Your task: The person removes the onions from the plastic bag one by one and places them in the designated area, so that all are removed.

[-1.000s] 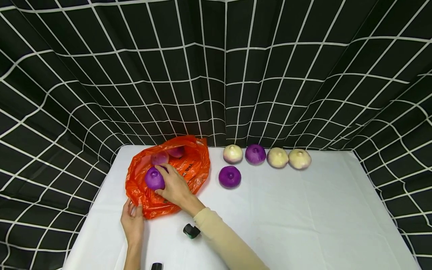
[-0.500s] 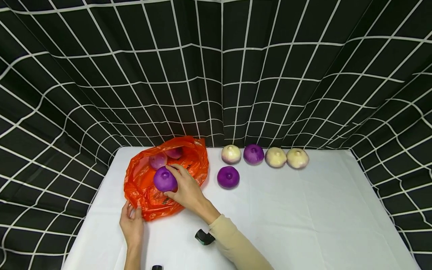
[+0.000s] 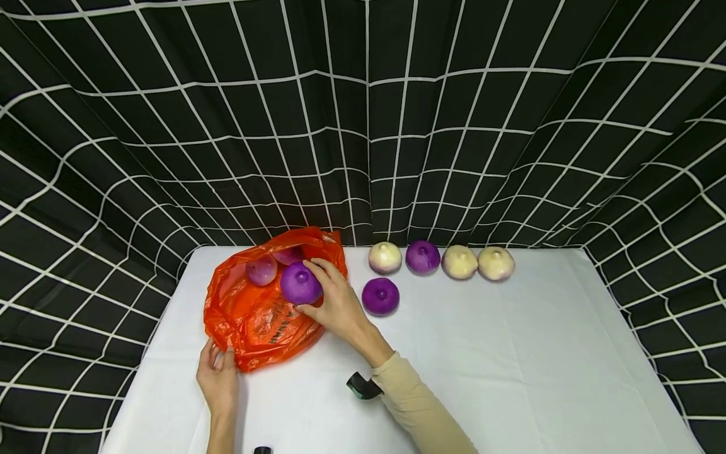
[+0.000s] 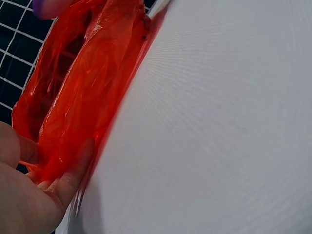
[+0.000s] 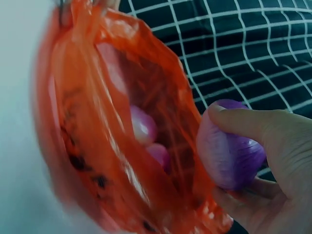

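Purple onion [image 3: 300, 283]: left of frame centre, over red bag [image 3: 224, 296] | right hand [image 3: 340, 309] pinches it, left hand [image 3: 218, 386] pinches bag's lower-left rim | part-way, it seems: five onions [image 3: 380, 296] out on white table [image 3: 539, 353], right of centre; two onions [image 3: 261, 270] left inside bag

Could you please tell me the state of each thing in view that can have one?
Red bag: mouth open, crumpled
Left hand: gripping the bag's edge
Held purple onion: in the person's grip, near the bag's mouth
Right hand: gripping that onion
Two bagged onions: partly hidden
Front purple onion: resting on the table, nub up
Row of four onions: resting behind it
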Motion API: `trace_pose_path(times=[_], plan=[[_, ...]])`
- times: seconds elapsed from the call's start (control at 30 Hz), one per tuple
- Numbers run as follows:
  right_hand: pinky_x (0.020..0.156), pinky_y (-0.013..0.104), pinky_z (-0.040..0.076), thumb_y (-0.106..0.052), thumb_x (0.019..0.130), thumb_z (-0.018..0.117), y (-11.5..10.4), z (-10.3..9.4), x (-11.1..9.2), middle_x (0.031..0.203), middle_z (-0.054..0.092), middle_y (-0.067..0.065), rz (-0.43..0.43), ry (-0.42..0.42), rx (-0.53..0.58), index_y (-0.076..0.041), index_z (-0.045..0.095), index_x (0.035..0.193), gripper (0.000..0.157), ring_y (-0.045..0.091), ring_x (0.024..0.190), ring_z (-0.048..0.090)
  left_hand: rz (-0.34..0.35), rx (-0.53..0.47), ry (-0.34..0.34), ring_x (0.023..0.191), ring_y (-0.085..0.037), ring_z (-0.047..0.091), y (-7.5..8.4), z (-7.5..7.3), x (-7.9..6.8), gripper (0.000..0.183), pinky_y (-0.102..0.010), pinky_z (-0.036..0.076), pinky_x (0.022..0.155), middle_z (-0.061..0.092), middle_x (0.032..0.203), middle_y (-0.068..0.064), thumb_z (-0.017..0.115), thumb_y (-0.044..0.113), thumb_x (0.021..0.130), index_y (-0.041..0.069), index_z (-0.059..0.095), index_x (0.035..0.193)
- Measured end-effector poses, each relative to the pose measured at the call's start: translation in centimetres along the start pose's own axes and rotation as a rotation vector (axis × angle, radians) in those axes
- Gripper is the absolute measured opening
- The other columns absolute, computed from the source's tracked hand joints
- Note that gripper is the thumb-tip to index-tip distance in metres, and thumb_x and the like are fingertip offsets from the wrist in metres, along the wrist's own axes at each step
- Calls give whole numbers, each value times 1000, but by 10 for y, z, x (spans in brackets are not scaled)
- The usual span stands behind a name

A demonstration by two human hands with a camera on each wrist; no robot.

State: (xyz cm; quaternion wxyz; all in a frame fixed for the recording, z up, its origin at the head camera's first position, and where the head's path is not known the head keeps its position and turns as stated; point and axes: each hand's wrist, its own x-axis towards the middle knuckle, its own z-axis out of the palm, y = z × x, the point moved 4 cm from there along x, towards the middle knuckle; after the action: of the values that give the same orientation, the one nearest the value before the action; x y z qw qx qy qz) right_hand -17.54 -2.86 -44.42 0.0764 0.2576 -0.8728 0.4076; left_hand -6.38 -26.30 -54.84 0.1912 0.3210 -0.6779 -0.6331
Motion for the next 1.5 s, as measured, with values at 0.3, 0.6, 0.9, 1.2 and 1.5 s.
trace_pose_path(times=[0.3, 0.6, 0.9, 1.2, 1.5], plan=[[105, 44, 44, -20, 70, 90, 35, -33, -13, 138, 49, 10, 77, 115, 22, -8, 52, 140, 80, 27, 126, 51, -8, -4, -15, 81, 10, 56, 1, 3, -1, 56, -9, 47, 58, 46, 125, -13, 50, 0, 98, -1, 32, 150], [107, 49, 41, -18, 69, 91, 72, -65, -39, 138, 49, 11, 182, 209, 4, -8, 51, 140, 82, 32, 128, 49, -15, 12, -9, 82, 12, 54, -1, 1, -1, 57, -6, 48, 66, 43, 133, -21, 49, -2, 96, -1, 31, 150], [101, 51, 46, -14, 69, 90, 105, -96, -67, 138, 48, 17, 247, 298, -7, -4, 50, 140, 82, 36, 123, 52, -41, 24, -6, 79, 13, 53, -3, -1, 0, 59, -9, 48, 57, 42, 139, -25, 51, -2, 95, 1, 31, 151], [101, 52, 44, -10, 69, 89, 139, -108, -97, 140, 46, 21, 310, 324, -43, 0, 47, 141, 85, 39, 127, 48, -22, 11, -7, 78, 12, 54, -2, 1, 0, 59, -10, 47, 54, 42, 137, -25, 52, -3, 94, -1, 32, 150], [108, 52, 38, -10, 68, 90, 160, -101, -116, 135, 49, 22, 337, 275, -85, 4, 49, 138, 82, 39, 126, 48, -11, -8, -6, 77, 11, 56, -2, 3, 0, 58, -11, 47, 52, 44, 134, -23, 52, -5, 94, -1, 34, 149]])
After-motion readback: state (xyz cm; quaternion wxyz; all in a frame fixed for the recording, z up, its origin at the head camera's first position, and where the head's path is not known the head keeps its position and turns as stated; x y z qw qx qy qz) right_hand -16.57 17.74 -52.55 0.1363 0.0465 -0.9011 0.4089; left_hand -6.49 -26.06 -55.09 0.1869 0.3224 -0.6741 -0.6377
